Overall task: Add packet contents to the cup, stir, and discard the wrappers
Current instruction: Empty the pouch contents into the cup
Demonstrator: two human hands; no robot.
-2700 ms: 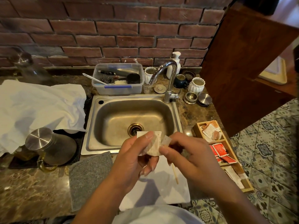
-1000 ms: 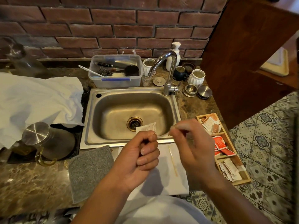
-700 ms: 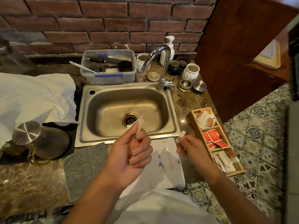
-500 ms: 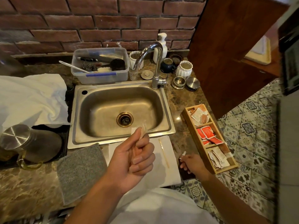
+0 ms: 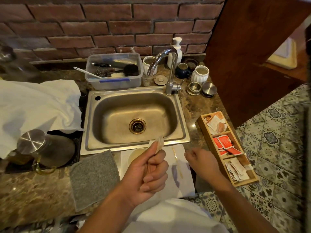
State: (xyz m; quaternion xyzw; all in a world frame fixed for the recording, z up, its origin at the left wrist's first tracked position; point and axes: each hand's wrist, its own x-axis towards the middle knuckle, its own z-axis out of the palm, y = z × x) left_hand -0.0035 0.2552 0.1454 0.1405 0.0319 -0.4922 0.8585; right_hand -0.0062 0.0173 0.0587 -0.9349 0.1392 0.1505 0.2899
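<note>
My left hand (image 5: 148, 172) is raised over the counter's front edge, thumb and forefinger pinching a small pale packet (image 5: 159, 144) by its lower part, torn end up. Just behind and below that hand, the rim of a pale cup (image 5: 134, 154) shows; most of the cup is hidden by the hand. A thin wooden stir stick (image 5: 177, 161) lies on a white napkin (image 5: 184, 179) to the cup's right. My right hand (image 5: 201, 161) hovers over the napkin's right edge with fingers loosely curled, and nothing shows in it.
A steel sink (image 5: 94, 121) with a tap (image 5: 171, 69) lies beyond the cup. A wooden tray (image 5: 201, 122) of packets stands at the right by the counter's edge. At the left are a grey cloth (image 5: 94, 177), a steel-lidded jug (image 5: 45, 148) and a white cloth (image 5: 33, 106).
I tore a strip off the packet. My right hand carried the strip down past the counter's edge, then came back up beside the napkin without it showing. The left hand kept the packet.
</note>
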